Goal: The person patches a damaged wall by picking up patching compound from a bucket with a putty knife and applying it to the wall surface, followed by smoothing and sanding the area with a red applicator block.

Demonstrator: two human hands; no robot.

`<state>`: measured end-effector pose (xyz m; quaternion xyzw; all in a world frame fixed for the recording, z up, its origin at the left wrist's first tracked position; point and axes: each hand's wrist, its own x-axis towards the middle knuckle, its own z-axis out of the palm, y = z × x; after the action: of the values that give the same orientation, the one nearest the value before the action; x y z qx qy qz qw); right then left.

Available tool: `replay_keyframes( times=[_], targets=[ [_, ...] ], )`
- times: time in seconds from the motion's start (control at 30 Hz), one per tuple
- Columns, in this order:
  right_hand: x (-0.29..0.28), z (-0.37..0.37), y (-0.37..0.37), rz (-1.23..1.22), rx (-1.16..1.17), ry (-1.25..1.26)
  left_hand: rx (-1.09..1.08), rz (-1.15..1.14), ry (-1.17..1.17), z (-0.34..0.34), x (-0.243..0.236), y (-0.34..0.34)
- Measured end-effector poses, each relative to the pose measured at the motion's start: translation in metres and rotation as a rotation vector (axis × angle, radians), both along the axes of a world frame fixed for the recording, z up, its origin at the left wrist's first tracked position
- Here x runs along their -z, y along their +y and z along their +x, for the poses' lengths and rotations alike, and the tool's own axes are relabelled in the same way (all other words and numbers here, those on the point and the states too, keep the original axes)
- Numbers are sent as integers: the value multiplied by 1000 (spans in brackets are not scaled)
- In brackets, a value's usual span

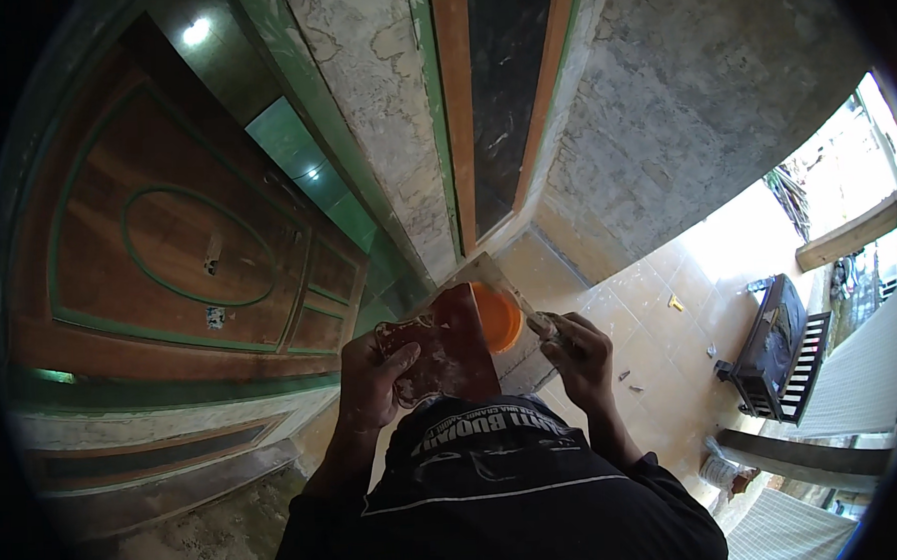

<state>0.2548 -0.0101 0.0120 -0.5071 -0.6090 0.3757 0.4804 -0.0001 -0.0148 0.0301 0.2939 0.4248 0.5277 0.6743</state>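
My left hand (375,375) grips a dark red flat board (449,348) by its scalloped edge, thumb on top. Pale smears mark the board's face. In my right hand (582,356) is a putty knife (539,323), held by its smeared handle. Its thin blade points up and left over an orange bucket (499,321); the blade is hard to make out. The board covers the bucket's left part. Both hands are in front of my dark shirt.
A brown door (107,245) with green trim stands at left. Ahead, a patchy grey wall (701,99) flanks a wood-framed dark window (510,87). Scraps and a yellow object (676,303) lie on the tiled floor (662,351). Black slatted furniture (787,350) stands at right.
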Motion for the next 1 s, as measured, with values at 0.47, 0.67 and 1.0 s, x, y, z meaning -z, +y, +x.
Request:
replay_keyframes(
  times=[0.47,0.67,1.0],
  targets=[
    [7,6,-2,273,221,-487,-4,-23,-145,-22,-3,40],
    [-21,-4,-15,-567,-164,229,-133,80,-42,-20,1,56],
    [-8,-22,4,-642,-150,313,-77,267,424,-15,16,52]
  ],
)
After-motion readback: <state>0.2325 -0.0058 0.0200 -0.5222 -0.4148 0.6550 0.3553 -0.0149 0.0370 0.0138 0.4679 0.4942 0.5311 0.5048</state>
